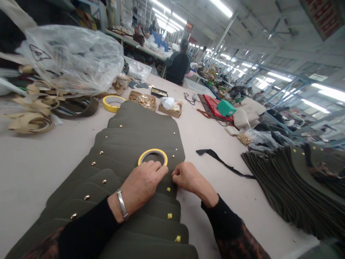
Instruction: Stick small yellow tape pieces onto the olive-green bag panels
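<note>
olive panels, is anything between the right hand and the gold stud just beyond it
Nothing visible: only the olive panels show between the right hand and that gold stud. The yellow tape roll, at the left hand, sits off to the left.

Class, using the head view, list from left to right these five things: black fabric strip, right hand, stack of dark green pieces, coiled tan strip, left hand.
Coiled tan strip → left hand → right hand → black fabric strip → stack of dark green pieces.
</note>
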The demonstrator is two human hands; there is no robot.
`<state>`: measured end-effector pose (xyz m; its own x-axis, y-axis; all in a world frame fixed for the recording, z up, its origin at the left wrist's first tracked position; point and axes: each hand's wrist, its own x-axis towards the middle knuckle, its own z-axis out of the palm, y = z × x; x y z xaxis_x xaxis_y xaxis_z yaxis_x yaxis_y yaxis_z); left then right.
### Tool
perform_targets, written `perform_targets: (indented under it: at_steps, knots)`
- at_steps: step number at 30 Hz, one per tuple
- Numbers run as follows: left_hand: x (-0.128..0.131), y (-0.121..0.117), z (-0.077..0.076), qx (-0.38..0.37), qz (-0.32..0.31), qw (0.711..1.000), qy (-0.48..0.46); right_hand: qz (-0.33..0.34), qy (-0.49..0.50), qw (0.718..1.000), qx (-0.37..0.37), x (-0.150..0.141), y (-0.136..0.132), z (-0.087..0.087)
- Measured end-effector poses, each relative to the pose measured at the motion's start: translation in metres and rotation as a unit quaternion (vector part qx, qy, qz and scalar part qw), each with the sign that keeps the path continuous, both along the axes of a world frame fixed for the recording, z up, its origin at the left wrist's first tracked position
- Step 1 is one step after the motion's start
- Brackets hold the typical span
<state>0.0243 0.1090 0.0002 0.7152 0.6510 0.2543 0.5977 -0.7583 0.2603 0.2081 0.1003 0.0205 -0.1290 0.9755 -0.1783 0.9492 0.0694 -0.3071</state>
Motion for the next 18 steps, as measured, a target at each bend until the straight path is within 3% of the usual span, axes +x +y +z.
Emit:
perform_targets:
  at_steps: [3,7,9,13,18]
  knots:
    - [-0.005,0.002,0.006,-0.015,-0.011,0.997,-0.074,0.04,0.076,0.996,0.011,0.011,-0.013,0.001]
    - [-0.006,0.002,0.004,-0.02,-0.039,0.988,-0.146,-0.047,0.243,0.965,0.084,0.023,-0.022,0.003]
    - [-0.005,0.001,0.002,-0.022,-0.046,0.986,-0.161,-0.051,0.295,0.945,0.131,0.022,-0.025,0.004]
    - [-0.003,-0.002,-0.003,-0.016,-0.029,0.985,-0.172,0.053,0.305,0.924,0.226,0.009,-0.032,0.004]
    - [0.0,-0.003,-0.008,-0.013,-0.018,0.987,-0.159,0.132,0.263,0.914,0.278,0.001,-0.033,0.0]
